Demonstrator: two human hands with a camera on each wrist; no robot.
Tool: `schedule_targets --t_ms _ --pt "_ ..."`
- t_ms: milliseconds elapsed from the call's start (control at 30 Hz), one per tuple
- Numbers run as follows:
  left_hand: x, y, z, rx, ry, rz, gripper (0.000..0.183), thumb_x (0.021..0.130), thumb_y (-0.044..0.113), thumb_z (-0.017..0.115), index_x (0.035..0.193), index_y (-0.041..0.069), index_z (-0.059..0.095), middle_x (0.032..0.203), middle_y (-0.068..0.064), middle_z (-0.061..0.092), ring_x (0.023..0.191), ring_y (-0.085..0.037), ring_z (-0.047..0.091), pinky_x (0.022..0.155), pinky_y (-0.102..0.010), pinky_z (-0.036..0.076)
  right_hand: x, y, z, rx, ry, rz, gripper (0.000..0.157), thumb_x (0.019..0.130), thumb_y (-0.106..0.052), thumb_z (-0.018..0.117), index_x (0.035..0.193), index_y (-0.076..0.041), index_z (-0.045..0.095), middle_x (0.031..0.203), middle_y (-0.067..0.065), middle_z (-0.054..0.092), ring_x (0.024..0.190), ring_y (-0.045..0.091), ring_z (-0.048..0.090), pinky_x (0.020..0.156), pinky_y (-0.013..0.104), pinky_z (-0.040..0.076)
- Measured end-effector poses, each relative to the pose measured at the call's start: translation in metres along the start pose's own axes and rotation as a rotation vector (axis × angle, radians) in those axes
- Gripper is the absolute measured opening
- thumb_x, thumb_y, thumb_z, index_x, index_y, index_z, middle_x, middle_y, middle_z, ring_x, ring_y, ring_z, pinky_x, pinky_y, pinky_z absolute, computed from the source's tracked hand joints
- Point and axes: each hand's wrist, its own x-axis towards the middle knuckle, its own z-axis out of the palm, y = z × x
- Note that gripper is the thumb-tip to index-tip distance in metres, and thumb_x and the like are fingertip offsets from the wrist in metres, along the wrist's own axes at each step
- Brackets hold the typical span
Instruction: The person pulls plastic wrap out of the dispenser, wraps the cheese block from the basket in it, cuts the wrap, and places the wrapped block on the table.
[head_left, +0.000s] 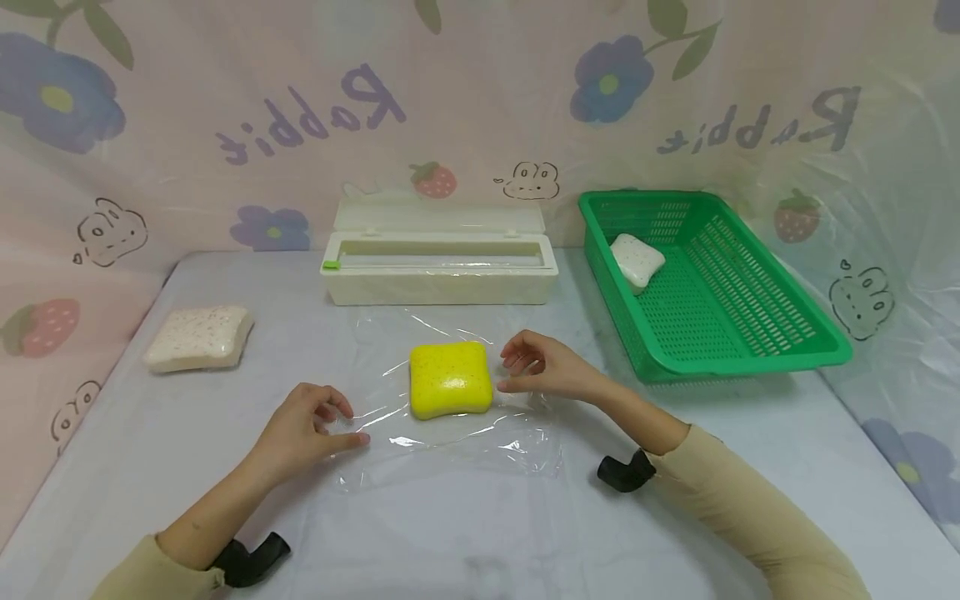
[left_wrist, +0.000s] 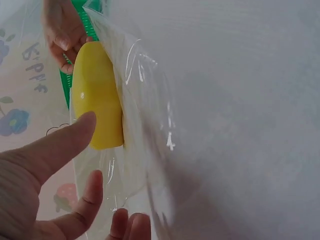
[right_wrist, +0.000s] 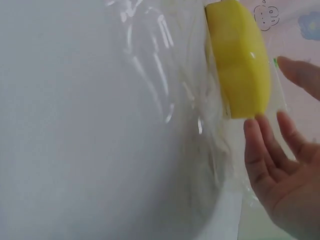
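A yellow sponge [head_left: 451, 380] lies flat on a sheet of clear cling film [head_left: 442, 446], which is spread over the table and wrinkled toward its near edge. To the sponge's left, my left hand [head_left: 303, 429] hovers at the film's left edge, thumb and fingers apart. Close by the sponge's right side is my right hand [head_left: 551, 367], its fingers loosely bent with a small gap to the sponge. In the right wrist view the fingertips [right_wrist: 251, 131] appear just below the yellow sponge [right_wrist: 240, 60]. Neither hand grips anything.
Behind the film stands a white cling film dispenser [head_left: 442, 287] with its lid raised. A green basket [head_left: 742, 367] at the right contains one whitish speckled sponge [head_left: 637, 260]. Another whitish speckled sponge [head_left: 201, 336], shiny as if wrapped, lies at the left. A printed curtain [head_left: 480, 108] hangs behind.
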Motion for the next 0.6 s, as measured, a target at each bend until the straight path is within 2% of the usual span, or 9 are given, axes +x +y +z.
schedule_targets --t_ms 100,200,300,433,600 --pt "-0.002 0.001 -0.002 0.038 -0.027 0.052 0.035 0.065 0.033 0.088 0.08 0.014 0.062 0.092 -0.006 0.051 0.083 -0.019 0.048 0.068 -0.026 0.04 -0.009 0.003 -0.005 -0.014 -0.089 -0.02 0.031 0.08 -0.025 0.077 0.099 -0.007 0.06 0.088 0.004 0.063 0.081 0.019 0.059 0.074 0.027 0.052" --pt "-0.004 0.001 -0.004 0.074 -0.125 0.133 0.038 0.061 0.036 0.089 0.079 0.018 0.061 0.086 -0.001 0.049 0.079 -0.016 0.045 0.064 -0.024 0.037 -0.016 0.007 -0.008 -0.045 -0.209 -0.05 0.025 0.08 -0.024 0.078 0.092 -0.009 0.062 0.08 0.0 0.061 0.075 0.017 0.058 0.067 0.023 0.049" --pt "-0.007 -0.001 -0.006 0.091 -0.238 0.217 0.044 0.058 0.04 0.09 0.085 0.02 0.061 0.087 0.002 0.049 0.082 -0.014 0.044 0.067 -0.023 0.037 -0.022 0.011 -0.007 -0.076 -0.291 -0.072 0.025 0.08 -0.026 0.078 0.091 -0.01 0.063 0.078 -0.003 0.061 0.073 0.015 0.057 0.065 0.021 0.046" --pt "-0.008 -0.005 -0.008 0.099 -0.308 0.277 0.047 0.058 0.039 0.09 0.089 0.021 0.06 0.091 0.003 0.048 0.087 -0.012 0.043 0.074 -0.024 0.039 -0.028 0.015 -0.006 -0.085 -0.323 -0.085 0.027 0.078 -0.028 0.079 0.092 -0.011 0.065 0.078 -0.004 0.062 0.072 0.012 0.058 0.064 0.02 0.045" --pt "-0.007 -0.009 -0.008 0.129 -0.315 0.306 0.038 0.061 0.028 0.089 0.084 0.024 0.059 0.09 0.005 0.048 0.086 -0.011 0.043 0.074 -0.024 0.039 -0.036 0.021 -0.006 -0.085 -0.348 -0.147 0.031 0.076 -0.029 0.082 0.097 -0.012 0.066 0.083 0.001 0.063 0.076 0.014 0.056 0.064 0.019 0.043"
